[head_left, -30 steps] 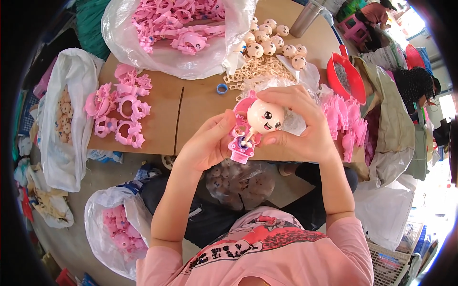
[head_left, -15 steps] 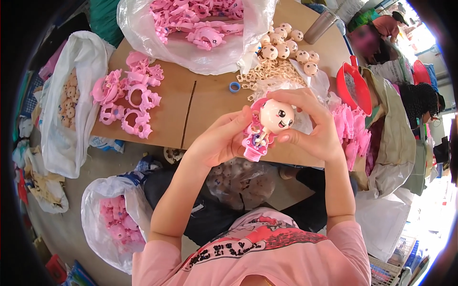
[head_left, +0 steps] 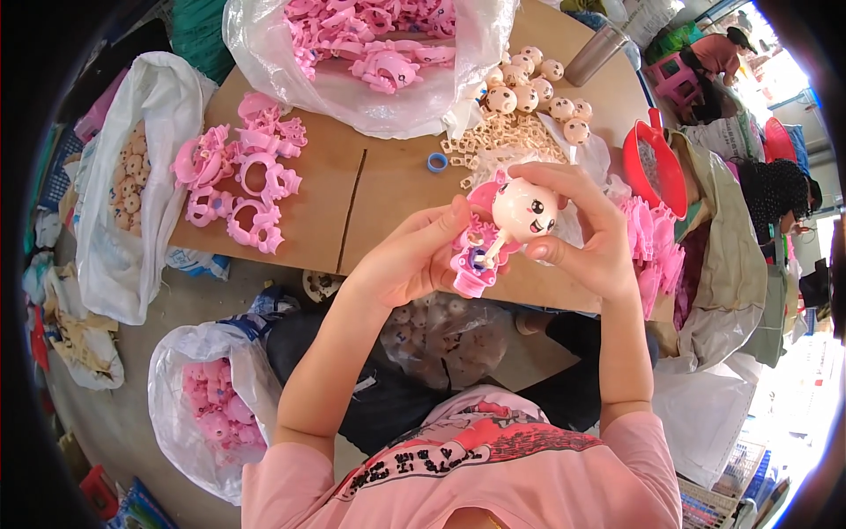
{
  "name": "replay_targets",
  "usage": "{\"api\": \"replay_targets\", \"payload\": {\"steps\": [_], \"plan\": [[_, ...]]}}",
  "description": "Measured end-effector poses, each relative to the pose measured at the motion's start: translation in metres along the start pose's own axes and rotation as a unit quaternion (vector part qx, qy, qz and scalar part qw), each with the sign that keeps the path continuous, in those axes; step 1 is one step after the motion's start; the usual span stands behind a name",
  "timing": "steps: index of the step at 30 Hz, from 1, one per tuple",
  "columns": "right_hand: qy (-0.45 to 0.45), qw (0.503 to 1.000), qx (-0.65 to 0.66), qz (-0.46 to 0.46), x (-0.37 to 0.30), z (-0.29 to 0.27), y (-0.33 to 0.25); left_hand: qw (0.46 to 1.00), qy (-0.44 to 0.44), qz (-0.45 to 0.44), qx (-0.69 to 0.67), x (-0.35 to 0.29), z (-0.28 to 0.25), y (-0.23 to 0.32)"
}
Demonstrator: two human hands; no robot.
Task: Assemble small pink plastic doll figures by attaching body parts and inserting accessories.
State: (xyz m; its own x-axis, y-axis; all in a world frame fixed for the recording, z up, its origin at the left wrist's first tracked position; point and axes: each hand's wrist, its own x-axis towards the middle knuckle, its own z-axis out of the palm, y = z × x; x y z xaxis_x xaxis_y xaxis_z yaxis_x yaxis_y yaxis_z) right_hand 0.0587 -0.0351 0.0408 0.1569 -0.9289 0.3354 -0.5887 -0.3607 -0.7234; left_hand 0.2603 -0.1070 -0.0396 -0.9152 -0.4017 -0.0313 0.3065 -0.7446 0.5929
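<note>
Above the front edge of the cardboard-topped table [head_left: 370, 212], both my hands are on one toy. My left hand [head_left: 414, 251] grips the pink plastic toy body [head_left: 471, 280] from the left, thumb at its upper side. My right hand [head_left: 586, 225] is curled round a cream doll head [head_left: 524, 210] with a painted face, fingers over the top and thumb below. A thin cream stem [head_left: 495, 249] joins the head to the inside of the pink body. A pink curved part shows behind the head. The fingers of my left hand behind the toy are hidden.
Pink ring-shaped parts [head_left: 256, 176] lie at the left. A plastic bag [head_left: 352, 110] of pink parts stands at the back. Beyond my hands are cream heads [head_left: 526, 95], small cream pieces [head_left: 493, 132], a blue ring [head_left: 436, 161] and a metal tumbler [head_left: 597, 55]. At right: a red basin [head_left: 655, 167], pink pieces [head_left: 652, 251].
The doll head has shifted slightly right and away from the pink body, so more of the stem shows. My right hand has moved right with it. My left hand stays nearly still.
</note>
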Motion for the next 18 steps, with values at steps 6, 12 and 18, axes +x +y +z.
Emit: {"api": "replay_targets", "payload": {"steps": [6,12,18], "plan": [[-0.014,1.000,-0.010,0.013,-0.0010,0.0019,-0.0002,1.000,-0.009,0.000,-0.004,0.0006,0.0001,-0.0008],[-0.003,1.000,0.004,0.017,-0.0007,0.0037,0.0016,1.000,0.000,0.000,-0.006,-0.0002,0.0007,-0.0011],[-0.005,0.999,0.019,0.026,-0.0020,0.0034,-0.0009,1.000,-0.001,0.001,0.005,-0.0004,0.0011,-0.0006]]}}
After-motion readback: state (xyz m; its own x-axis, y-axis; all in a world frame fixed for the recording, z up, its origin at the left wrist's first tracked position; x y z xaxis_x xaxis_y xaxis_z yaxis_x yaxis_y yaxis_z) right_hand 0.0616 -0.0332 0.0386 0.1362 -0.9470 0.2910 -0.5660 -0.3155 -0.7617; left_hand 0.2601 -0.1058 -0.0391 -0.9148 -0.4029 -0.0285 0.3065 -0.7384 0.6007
